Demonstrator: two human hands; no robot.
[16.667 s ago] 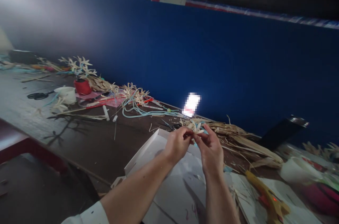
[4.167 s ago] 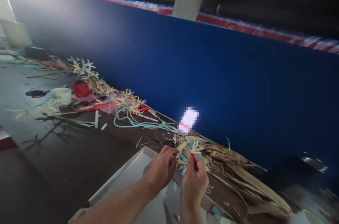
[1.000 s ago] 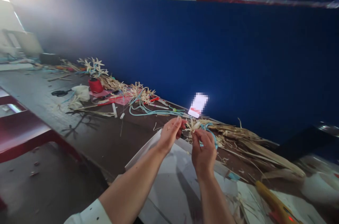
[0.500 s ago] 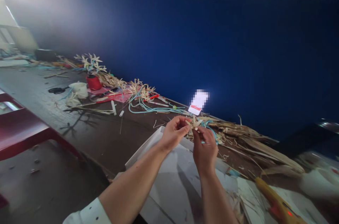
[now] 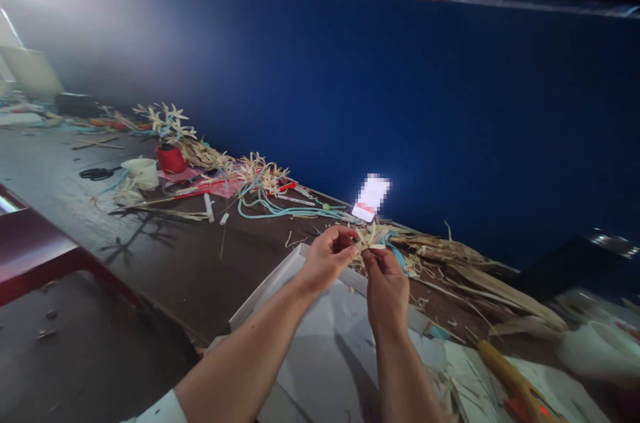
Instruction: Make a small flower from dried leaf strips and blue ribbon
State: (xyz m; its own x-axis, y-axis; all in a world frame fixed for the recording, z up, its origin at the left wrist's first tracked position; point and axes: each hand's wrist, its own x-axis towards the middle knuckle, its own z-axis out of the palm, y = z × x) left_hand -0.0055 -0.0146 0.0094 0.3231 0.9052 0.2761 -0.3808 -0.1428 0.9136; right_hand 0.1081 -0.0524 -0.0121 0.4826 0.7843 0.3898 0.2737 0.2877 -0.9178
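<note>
Thumb and forefinger of the right hand [image 5: 390,289] pinch the base of a small cream flower of thin, dried-husk-like petals [image 5: 371,237]; the left hand [image 5: 327,256] has its thumb and bent forefinger closed on the petals at the flower's left edge. The flower is held up between the two hands, above the far edge of a shallow white cardboard box [image 5: 270,281]. Just behind the hands lie pale shavings and a light blue strip [image 5: 397,251], with a long bundle of tan dried husks [image 5: 480,276] stretching to the right. A glowing white screen, blurred into blocks [image 5: 371,197], leans near a tall dark-blue partition [image 5: 320,96]. Farther left, on the dark brown tabletop [image 5: 200,263], are looped pale-blue cords [image 5: 270,213], a red thread spool [image 5: 171,159], a white cup [image 5: 141,173] and black-handled scissors [image 5: 100,173]. A yellow glue gun [image 5: 507,373] lies at lower right.
</note>
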